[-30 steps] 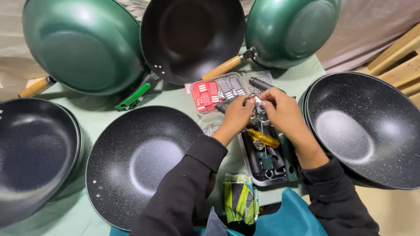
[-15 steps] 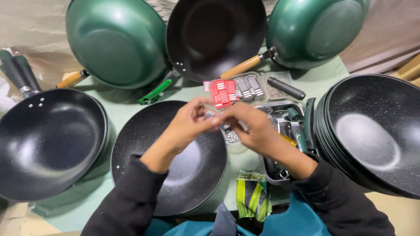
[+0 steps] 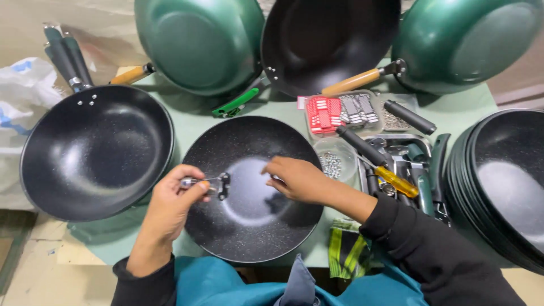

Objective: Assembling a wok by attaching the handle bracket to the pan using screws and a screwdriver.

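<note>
left hand point(image 3: 170, 207): grip closed on metal bracket point(image 3: 208, 185) at rim of black pan point(image 3: 252, 190) | right hand point(image 3: 297, 178): fingers curled inside pan, grip state unclear | clear tub point(image 3: 334, 161): small screws | metal tray point(image 3: 396, 170): screwdrivers, handles

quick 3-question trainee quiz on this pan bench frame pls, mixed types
1. True or false: the left hand pinches a small metal bracket at the rim of the handleless black pan.
2. Where is the right hand?
A. on the yellow-handled screwdriver
B. over the inside of the handleless black pan
C. on a green pan's wooden handle
3. Fill in: the small clear dish beside the tool tray holds small metal ____.

Key
1. True.
2. B; whether it holds anything cannot be told.
3. Screws, or similar tiny fasteners.
</note>
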